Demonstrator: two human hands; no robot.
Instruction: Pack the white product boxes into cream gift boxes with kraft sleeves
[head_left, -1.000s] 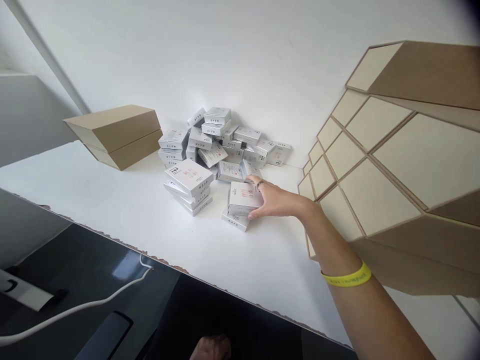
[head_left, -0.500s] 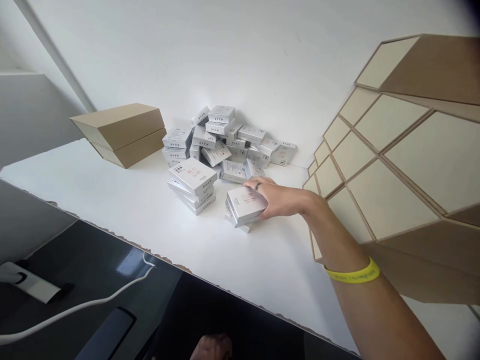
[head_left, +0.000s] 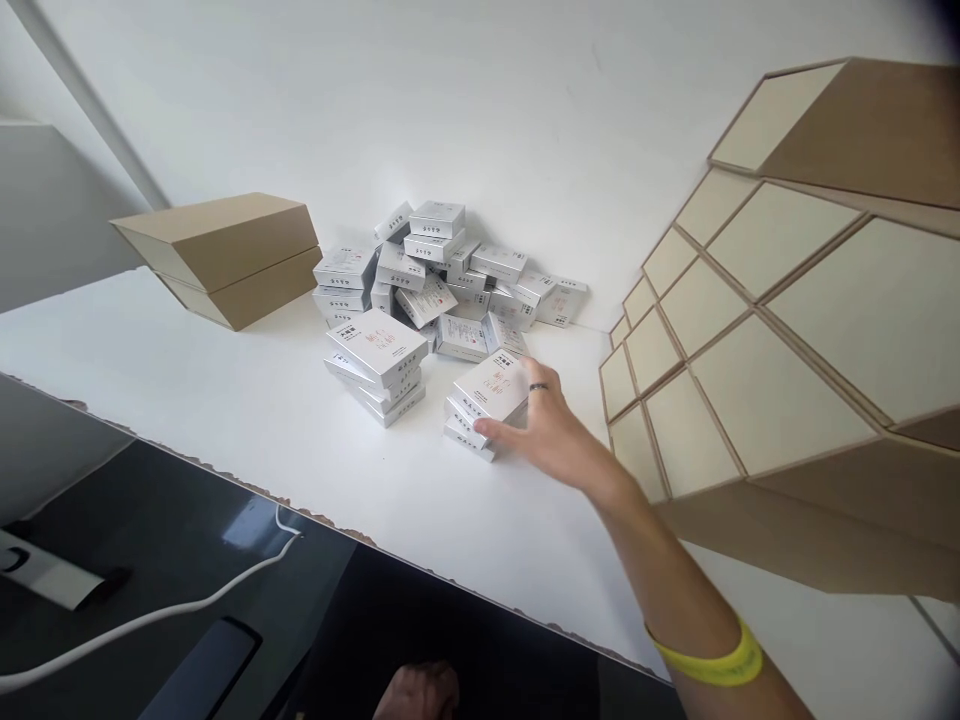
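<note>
Right hand (head_left: pixel 553 425) grips top box (head_left: pixel 491 385) (well inside table edge (head_left: pixel 341 527)).

Bottom edge is cropping left hand (head_left: pixel 418 690); right hand (head_left: pixel 551 425) is covering one end of white box (head_left: pixel 491 385); right edge is cutting stacked tan boxes (head_left: pixel 795 400).

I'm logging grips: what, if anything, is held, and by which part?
Right hand: top box of the front-right stack, thumb at its near corner, fingers at its right side. Left hand: cannot tell.
</note>
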